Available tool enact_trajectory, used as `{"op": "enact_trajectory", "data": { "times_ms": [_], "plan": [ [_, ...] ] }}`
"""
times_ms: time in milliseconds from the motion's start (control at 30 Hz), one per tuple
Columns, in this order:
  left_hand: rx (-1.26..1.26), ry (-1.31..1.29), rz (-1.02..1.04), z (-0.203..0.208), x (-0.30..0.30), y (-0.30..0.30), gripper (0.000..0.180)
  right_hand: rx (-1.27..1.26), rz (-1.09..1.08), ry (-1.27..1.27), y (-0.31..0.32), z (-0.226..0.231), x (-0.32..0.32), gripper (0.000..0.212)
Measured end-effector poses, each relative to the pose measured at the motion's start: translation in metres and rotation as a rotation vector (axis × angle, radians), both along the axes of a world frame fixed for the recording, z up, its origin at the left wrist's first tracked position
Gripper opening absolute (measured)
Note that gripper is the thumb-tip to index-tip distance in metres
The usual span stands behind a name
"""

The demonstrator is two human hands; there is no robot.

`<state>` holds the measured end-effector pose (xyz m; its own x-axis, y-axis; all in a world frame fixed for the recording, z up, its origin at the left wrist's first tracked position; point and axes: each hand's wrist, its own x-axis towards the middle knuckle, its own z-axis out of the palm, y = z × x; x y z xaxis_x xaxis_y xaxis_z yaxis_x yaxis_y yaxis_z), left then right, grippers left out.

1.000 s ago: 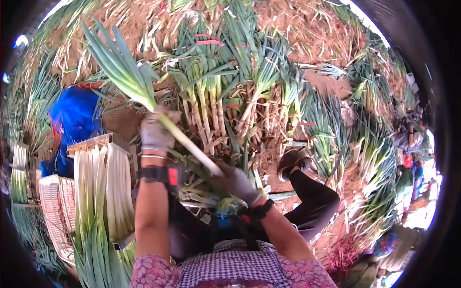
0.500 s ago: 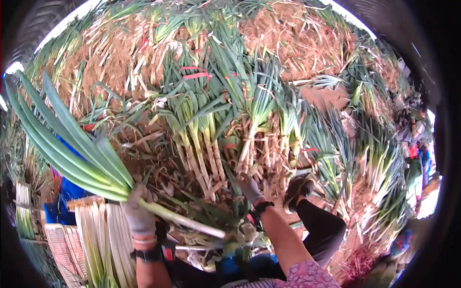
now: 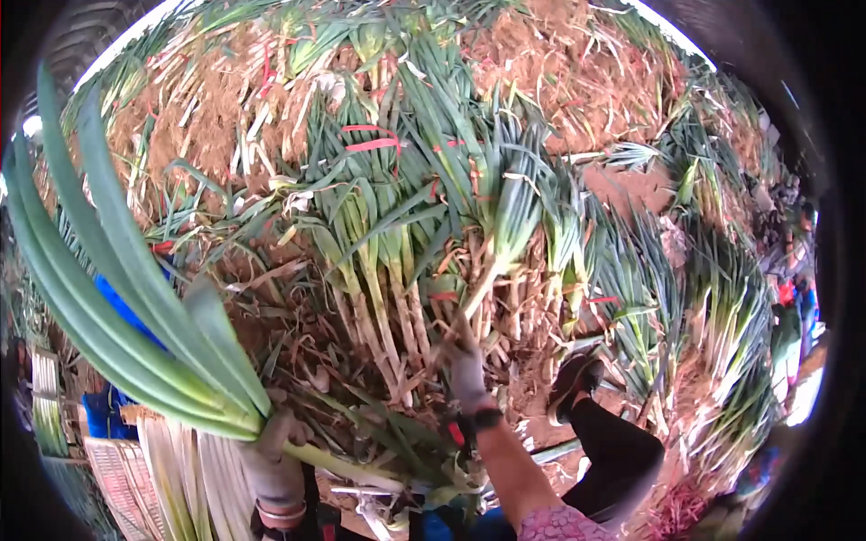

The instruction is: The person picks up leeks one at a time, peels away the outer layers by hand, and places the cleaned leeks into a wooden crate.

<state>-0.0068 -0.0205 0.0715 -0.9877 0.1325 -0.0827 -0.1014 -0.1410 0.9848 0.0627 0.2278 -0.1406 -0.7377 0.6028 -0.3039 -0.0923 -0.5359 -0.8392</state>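
My gloved left hand [image 3: 275, 455] is closed round the pale stalk of a large green onion [image 3: 171, 347]. Its long leaves fan out to the upper left, and its white end points right, low over the ground. Near the middle, my gloved right hand [image 3: 467, 374] is closed on the lower stalk of another green onion [image 3: 488, 278], which leans among a standing row. The fingertips there are partly hidden by stalks and dry husks. To the left of that hand stand more unpeeled green onions [image 3: 383, 298] with brownish lower stalks.
Peeled white stalks [image 3: 194, 469] lie beside a pink plastic crate [image 3: 117, 473] at lower left. Large heaps of onions with brown roots [image 3: 577, 77] fill the far side. My shoe [image 3: 574, 383] rests right of my right hand. Red ties [image 3: 372, 144] lie on the leaves.
My right hand has reached slightly forward and taken hold of a stalk, which now tilts away from its row. My left hand, with its green onion, sits a little lower and further right.
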Motion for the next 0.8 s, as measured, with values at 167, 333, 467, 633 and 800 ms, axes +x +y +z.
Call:
{"op": "enact_trajectory", "data": {
  "times_ms": [167,333,467,633,800],
  "plan": [
    [0.002,0.069,-0.021,0.005,0.011,0.013,0.016,-0.354,-0.204,-0.079,-0.036,0.023,0.109,0.036],
    [0.157,-0.019,-0.143,-0.008,0.025,0.016,0.017,-0.176,-0.099,-0.189,-0.022,0.089,0.106,0.019],
    [0.182,0.026,-0.217,-0.022,0.019,0.019,0.017,-0.059,0.264,-0.113,-0.101,0.186,0.145,0.05],
    [0.279,-0.016,-0.338,-0.051,-0.001,0.021,0.029,0.48,0.642,-0.195,-0.14,0.178,0.202,0.062],
    [0.422,-0.139,-0.443,-0.028,0.013,0.001,0.018,0.955,0.619,-0.398,-0.12,0.131,0.21,0.062]
  ]
}}
